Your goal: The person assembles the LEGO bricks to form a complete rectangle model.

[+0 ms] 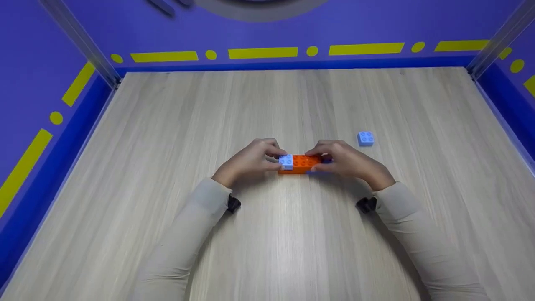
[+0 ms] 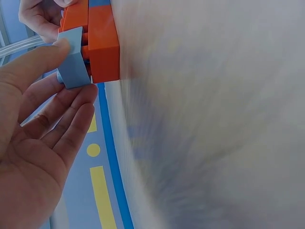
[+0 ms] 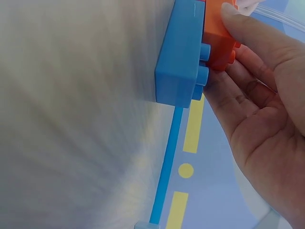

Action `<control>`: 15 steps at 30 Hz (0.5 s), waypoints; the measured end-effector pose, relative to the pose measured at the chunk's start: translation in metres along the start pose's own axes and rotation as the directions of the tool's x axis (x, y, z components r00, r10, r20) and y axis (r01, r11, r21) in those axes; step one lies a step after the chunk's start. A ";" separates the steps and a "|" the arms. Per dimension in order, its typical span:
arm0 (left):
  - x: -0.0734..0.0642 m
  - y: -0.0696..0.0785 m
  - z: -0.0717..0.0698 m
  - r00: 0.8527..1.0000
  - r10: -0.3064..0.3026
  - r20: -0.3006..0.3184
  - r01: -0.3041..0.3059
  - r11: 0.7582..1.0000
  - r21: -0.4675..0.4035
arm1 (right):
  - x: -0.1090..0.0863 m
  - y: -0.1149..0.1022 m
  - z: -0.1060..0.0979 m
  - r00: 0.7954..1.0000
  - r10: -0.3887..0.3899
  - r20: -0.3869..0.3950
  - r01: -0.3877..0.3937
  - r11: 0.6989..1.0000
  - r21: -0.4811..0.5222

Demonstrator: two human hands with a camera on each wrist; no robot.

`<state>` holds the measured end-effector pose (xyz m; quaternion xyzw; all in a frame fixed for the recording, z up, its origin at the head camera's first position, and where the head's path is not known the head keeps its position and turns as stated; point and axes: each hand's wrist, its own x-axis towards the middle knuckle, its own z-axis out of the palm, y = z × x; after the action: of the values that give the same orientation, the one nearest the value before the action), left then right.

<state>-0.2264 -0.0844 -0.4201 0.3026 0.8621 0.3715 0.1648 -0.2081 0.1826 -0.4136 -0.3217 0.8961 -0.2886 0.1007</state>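
"Three blue walls (image 1: 368,25) marked with yellow dashes and dots (image 1: 263,52) show around the wood-grain table (image 1: 259,242). What lies across it?"

"Two pale sleeves (image 1: 171,246), coming in from the near side, with a small black object (image 1: 233,204) at each wrist."

"And the hands?"

"Both are grasping, close together near the middle of the tabletop. The left hand (image 1: 259,158) pinches one brick between thumb and fingers; the right hand (image 1: 339,159) has its thumb and fingers on opposite sides of another."

"Which bricks, biggest first?"

"At the bottom, a lower orange brick (image 2: 104,45) and a deep blue brick (image 3: 178,62) rest on the table, the blue one towards the right. An upper orange brick (image 3: 218,40) lies across both, leaving some blue studs bare at the right end. That upper one is what the right hand grips."

"So the left hand's is smaller?"

"Yes, a pale blue brick (image 2: 74,62) at the left end, just beside the upper orange one. It sits slightly tilted over the lower orange studs, which show in the gap."

"Anything else?"

"One loose brick (image 1: 365,139), light blue with four studs, on the table beyond the right hand, apart from the others."
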 end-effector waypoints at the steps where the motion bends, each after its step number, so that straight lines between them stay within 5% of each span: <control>1: 0.000 0.000 0.000 1.000 -0.003 0.002 0.003 1.000 0.002 | 0.000 0.000 0.000 1.000 -0.001 0.000 0.001 1.000 0.002; 15: 0.001 0.003 -0.001 1.000 -0.003 0.023 0.002 0.999 0.053 | 0.001 0.002 0.001 1.000 -0.028 -0.013 0.029 0.999 0.022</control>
<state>-0.2269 -0.0828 -0.4176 0.3101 0.8701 0.3448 0.1669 -0.2101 0.1831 -0.4155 -0.3315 0.8888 -0.3020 0.0947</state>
